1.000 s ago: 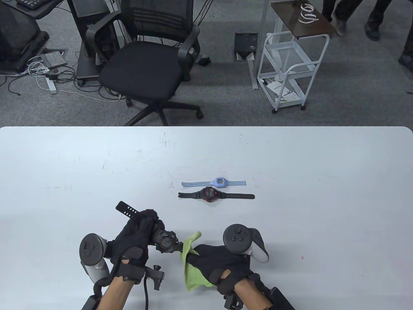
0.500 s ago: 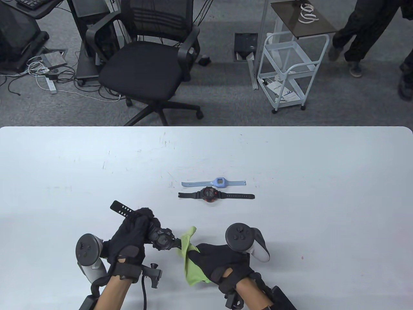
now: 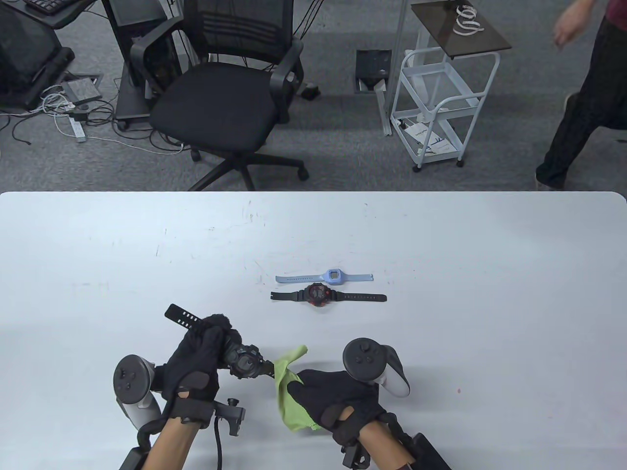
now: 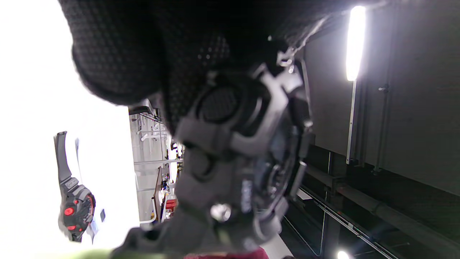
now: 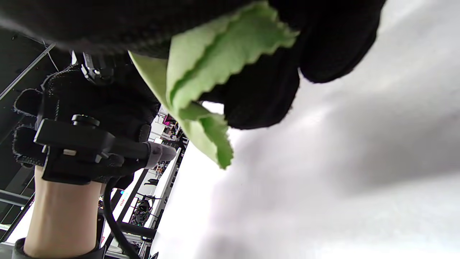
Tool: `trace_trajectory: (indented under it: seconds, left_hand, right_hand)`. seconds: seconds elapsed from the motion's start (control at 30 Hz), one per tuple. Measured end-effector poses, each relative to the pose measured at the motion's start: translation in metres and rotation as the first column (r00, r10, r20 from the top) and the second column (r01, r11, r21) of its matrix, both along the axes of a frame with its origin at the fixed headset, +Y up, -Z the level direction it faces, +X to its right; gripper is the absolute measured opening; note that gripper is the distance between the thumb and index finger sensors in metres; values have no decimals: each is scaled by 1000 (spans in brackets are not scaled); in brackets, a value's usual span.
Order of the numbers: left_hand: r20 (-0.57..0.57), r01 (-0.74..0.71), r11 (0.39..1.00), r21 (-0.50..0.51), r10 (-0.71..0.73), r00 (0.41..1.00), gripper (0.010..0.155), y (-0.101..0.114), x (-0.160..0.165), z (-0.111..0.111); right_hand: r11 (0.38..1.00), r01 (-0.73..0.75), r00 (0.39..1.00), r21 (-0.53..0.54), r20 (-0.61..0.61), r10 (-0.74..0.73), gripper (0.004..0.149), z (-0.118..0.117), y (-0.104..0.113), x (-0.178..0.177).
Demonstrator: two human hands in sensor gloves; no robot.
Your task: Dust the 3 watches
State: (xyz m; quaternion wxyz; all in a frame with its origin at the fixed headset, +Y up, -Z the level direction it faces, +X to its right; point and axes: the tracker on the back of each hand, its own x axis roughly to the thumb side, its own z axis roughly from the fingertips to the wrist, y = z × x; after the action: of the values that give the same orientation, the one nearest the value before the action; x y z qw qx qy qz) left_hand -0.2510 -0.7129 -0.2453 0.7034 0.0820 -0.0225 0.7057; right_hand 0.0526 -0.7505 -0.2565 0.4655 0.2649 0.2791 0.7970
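My left hand grips a black watch above the table's near side, its strap end sticking out to the upper left. The watch case fills the left wrist view, under the gloved fingers. My right hand holds a green cloth wrapped round the watch's right strap; the cloth hangs from my fingers in the right wrist view. A black-and-red watch and a light blue watch lie flat and parallel at mid-table. The red one shows in the left wrist view.
The white table stretches wide around the watches. Beyond its far edge stand a black office chair and a white cart. A person walks at the far right.
My left hand with the black watch has drifted left and slightly back. The cloth has shifted a little along the strap. The person in the background walked to the right.
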Motion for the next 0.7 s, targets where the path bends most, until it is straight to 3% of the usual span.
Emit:
trace_trajectory:
  seconds: [0.37, 0.7]
  left_hand:
    - [-9, -12, 1000, 4, 12, 1000, 44, 1, -2, 0]
    - [-52, -42, 999, 10, 43, 998, 44, 5, -14, 1]
  right_hand:
    - [997, 61, 997, -41, -53, -63, 48, 0, -2, -3]
    - [1000, -9, 999, -8, -42, 9, 46, -2, -1, 3]
